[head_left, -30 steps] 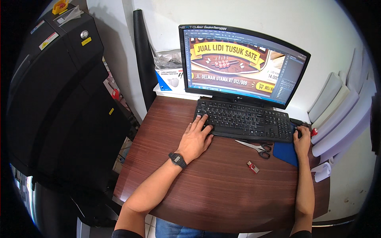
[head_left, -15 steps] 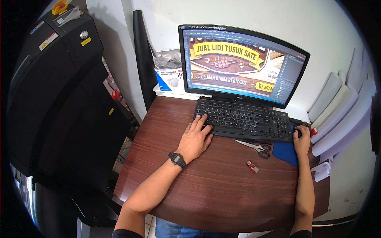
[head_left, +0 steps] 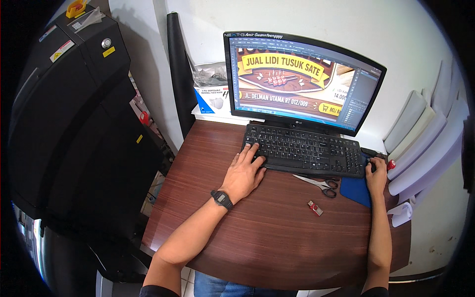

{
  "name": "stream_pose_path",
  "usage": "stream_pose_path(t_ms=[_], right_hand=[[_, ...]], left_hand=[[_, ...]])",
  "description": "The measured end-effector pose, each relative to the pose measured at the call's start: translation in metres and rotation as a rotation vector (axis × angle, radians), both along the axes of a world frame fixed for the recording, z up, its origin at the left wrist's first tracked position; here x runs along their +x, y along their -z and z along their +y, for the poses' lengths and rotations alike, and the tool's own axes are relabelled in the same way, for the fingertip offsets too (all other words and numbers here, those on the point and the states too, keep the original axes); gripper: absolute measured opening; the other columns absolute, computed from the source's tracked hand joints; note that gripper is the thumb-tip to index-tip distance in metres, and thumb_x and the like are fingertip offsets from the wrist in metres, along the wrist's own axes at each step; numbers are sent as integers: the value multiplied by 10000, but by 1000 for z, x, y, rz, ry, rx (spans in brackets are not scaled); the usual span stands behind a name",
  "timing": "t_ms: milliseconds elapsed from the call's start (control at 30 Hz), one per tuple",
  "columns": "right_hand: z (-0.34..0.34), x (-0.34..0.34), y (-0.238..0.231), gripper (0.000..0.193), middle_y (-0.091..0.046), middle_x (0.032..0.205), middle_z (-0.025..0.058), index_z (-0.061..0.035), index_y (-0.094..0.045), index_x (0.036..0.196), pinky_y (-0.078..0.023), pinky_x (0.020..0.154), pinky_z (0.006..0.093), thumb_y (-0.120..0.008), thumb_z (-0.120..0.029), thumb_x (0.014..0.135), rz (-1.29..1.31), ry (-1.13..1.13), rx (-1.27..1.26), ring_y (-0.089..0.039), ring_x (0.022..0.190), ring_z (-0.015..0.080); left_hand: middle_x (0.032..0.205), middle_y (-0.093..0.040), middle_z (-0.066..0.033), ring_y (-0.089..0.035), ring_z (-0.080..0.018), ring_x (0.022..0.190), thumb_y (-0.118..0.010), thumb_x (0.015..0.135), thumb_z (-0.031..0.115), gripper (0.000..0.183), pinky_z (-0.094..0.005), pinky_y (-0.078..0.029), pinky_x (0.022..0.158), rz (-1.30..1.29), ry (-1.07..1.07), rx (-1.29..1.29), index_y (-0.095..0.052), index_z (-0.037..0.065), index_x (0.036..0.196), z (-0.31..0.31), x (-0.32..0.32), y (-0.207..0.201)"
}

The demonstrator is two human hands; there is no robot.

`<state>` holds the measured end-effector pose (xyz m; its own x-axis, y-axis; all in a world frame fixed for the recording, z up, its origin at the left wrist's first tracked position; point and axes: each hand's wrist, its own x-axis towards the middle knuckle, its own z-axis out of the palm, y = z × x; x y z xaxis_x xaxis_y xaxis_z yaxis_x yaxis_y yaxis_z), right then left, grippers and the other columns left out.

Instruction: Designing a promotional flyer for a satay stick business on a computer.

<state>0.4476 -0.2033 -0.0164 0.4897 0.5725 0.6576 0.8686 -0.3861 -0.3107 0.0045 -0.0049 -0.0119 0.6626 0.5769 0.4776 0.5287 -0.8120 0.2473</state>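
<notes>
My left hand point(head_left: 241, 173) rests with its fingers spread on the left end of a black keyboard point(head_left: 302, 148), fingertips on the keys and thumb near the front edge. A dark digital watch point(head_left: 221, 199) is on that wrist. At the keyboard's right end my right hand point(head_left: 376, 173) is curled over a dark computer mouse point(head_left: 369, 161), mostly hidden under the fingers, on a blue mouse pad point(head_left: 354, 190). Behind the keyboard stands a monitor point(head_left: 282, 74) showing a brown and yellow banner design in an editing program.
Scissors point(head_left: 324, 185) lie just in front of the keyboard, and a red USB stick point(head_left: 314, 208) lies nearer on the brown desk point(head_left: 277, 237). Paper rolls point(head_left: 420, 138) lean at the right. A face mask box point(head_left: 212, 100) stands behind left; a large black machine point(head_left: 74, 123) fills the left side.
The view has shifted very slightly. Both hands stay in the same places, and the screen looks the same.
</notes>
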Motion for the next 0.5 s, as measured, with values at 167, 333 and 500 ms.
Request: stream_pose_path(t_ms=[167, 333, 500], right_hand=[[0, 2, 0, 206, -685, 1189, 179, 24, -729, 1070, -508, 1004, 434, -684, -87, 902, -7, 6, 5, -647, 1129, 373], [0, 1, 1, 210, -685, 1190, 179, 23, -728, 1074, -508, 1001, 441, -685, -89, 903, -3, -3, 2, -645, 1130, 375], [0, 7, 4, 207, -685, 1193, 178, 19, -727, 1072, -510, 998, 442, -687, -91, 901, -14, -7, 4, -645, 1126, 377]], left_hand=[[1552, -465, -207, -417, -416, 1473, -703, 973, 216, 326, -509, -415, 1191, -2, 0, 3, -657, 84, 1268, 0, 0, 0], [1555, -464, -204, -412, -411, 1477, -703, 973, 219, 327, -506, -414, 1194, 3, -1, 6, -657, 87, 1268, 0, 0, 0], [1558, -460, -202, -406, -409, 1481, -702, 976, 226, 329, -508, -409, 1197, 11, -8, 0, -656, 86, 1270, 0, 0, -1]])
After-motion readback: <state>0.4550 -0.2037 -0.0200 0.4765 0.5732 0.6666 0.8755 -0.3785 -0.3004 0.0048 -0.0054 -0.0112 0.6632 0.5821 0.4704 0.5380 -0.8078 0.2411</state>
